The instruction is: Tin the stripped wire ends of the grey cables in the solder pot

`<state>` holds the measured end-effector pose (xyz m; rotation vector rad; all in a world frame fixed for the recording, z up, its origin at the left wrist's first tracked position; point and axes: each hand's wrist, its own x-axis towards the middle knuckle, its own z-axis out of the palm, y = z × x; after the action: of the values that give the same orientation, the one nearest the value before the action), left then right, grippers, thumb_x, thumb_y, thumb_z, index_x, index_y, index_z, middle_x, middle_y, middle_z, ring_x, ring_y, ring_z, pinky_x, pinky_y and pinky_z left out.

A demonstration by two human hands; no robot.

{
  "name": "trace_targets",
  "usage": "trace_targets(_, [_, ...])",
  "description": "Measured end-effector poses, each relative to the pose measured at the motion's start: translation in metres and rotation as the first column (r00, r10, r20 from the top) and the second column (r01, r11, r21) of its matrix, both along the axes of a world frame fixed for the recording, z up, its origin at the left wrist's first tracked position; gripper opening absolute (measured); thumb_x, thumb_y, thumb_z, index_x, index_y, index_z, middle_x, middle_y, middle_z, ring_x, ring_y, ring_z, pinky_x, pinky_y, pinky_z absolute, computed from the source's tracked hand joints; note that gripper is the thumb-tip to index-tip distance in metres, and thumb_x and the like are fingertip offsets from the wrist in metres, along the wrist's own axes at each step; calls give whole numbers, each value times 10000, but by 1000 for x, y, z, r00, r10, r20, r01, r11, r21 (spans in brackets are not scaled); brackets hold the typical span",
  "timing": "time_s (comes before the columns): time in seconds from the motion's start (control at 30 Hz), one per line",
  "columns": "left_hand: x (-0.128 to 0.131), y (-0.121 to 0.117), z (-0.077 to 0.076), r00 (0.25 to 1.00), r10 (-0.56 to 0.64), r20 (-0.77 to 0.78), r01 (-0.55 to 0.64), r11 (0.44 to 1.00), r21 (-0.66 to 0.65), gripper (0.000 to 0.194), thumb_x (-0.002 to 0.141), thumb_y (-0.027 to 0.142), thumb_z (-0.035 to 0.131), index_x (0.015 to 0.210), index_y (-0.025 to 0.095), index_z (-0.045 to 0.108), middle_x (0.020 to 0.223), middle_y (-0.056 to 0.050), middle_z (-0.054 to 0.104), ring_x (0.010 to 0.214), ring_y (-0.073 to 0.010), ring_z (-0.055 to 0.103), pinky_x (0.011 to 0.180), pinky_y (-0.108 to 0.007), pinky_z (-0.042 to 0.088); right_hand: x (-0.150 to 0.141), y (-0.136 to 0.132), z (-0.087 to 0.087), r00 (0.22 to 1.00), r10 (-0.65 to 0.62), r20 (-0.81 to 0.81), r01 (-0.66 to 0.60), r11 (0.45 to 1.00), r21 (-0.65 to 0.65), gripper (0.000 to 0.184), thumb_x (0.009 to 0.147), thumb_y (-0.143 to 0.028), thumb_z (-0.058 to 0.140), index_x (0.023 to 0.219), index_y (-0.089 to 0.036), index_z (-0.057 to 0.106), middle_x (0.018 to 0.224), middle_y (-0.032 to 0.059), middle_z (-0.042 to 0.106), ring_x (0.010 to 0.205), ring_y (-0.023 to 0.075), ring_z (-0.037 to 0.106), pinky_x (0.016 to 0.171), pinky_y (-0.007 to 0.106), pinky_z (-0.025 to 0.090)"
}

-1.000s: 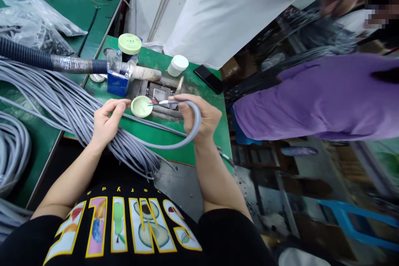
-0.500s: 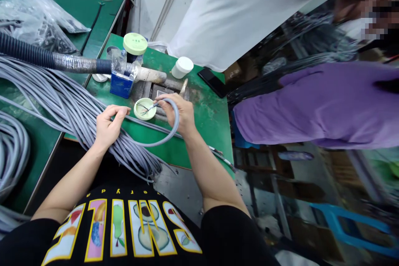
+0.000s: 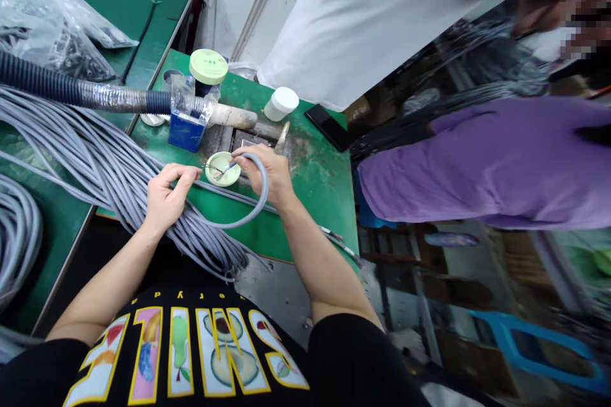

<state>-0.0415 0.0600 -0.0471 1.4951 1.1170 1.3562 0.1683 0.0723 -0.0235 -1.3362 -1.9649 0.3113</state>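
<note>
A grey multi-core cable (image 3: 264,187) curves round in a loop, and my right hand (image 3: 274,172) pinches it close to its stripped end. Thin bare-ended wires (image 3: 218,172) fan out from that end, over a small pale-green round dish (image 3: 223,180). Just left of the dish, my left hand (image 3: 167,194) has thumb and forefinger pressed together, right beside the tips of the dark wires. Whatever those fingers hold, if anything, is too small to make out. Beneath my left hand runs a thick bundle of grey cables (image 3: 109,162).
Behind the dish stand a ribbed hose (image 3: 119,98), a blue box (image 3: 185,133), a green-lidded tub (image 3: 209,67) and a white jar (image 3: 281,103). A black phone (image 3: 327,127) lies at the right. A person in a purple top (image 3: 477,165) is close on the right.
My right hand has shifted slightly left with the cable, bringing the dark wire tips closer to my left fingertips. My left hand has stayed almost in place.
</note>
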Motion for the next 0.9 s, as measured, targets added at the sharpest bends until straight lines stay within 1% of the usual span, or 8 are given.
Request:
trace_targets(0.2, [0,0,1,1000,5,-6,-5,1000,-9,329,857,462,574,727,197,717,762,-45,735,761,-176,649,773,-320,494,0,2,-1,1000,-3,23,3,1000,-17,206,911,-357,526,875,-253,701,861,4,753,792,188,630,770,348,454])
trace_targets(0.33, [0,0,1,1000,1,-2,-1,1000,-3,318,861,448,574,730,196,717,763,-43,735,765,-173,649,776,-317,494,0,1,-3,999,0,36,1,1000,-18,201,912,-364,530,891,-257,699,846,7,745,799,188,628,779,353,452])
trace_targets(0.47, [0,0,0,1000,-1,9,1,1000,-1,300,864,423,574,728,196,715,771,-43,736,771,-171,650,783,-317,493,0,-5,3,1000,-15,21,14,1000,22,220,922,-386,522,880,-252,692,846,15,741,800,187,632,782,357,452])
trace_targets(0.57, [0,0,-1,1000,8,6,-8,1000,-9,312,860,439,573,719,197,712,773,-45,737,773,-175,653,786,-321,494,4,-10,15,995,-98,-5,99,992,83,225,932,-397,506,890,-262,681,862,10,741,824,191,641,803,365,457])
trace_targets(0.63, [0,1,-2,1000,16,3,-16,1000,-12,322,857,451,573,719,195,711,774,-46,737,774,-177,654,787,-322,494,10,-11,22,985,-174,-14,174,976,132,222,932,-401,504,894,-264,674,859,9,741,833,197,646,819,373,458])
trace_targets(0.7, [0,1,-2,1000,22,4,-22,1000,-8,325,855,456,574,724,193,712,771,-46,736,772,-177,653,787,-323,495,20,-9,25,970,-240,-20,240,955,172,228,931,-411,503,892,-259,667,839,11,738,842,207,652,829,384,460])
trace_targets(0.8, [0,2,-1,1000,23,4,-23,1000,2,318,852,455,579,726,195,714,762,-42,734,767,-177,651,788,-326,494,36,0,21,953,-300,-34,301,935,188,251,932,-435,487,885,-254,655,815,15,727,846,218,660,827,398,471])
trace_targets(0.9, [1,2,-1,1000,22,-4,-22,1000,8,307,855,444,580,727,200,715,762,-39,734,772,-176,650,791,-325,491,51,14,10,945,-322,-53,326,931,162,257,931,-439,478,874,-250,642,823,23,726,810,215,664,798,394,483])
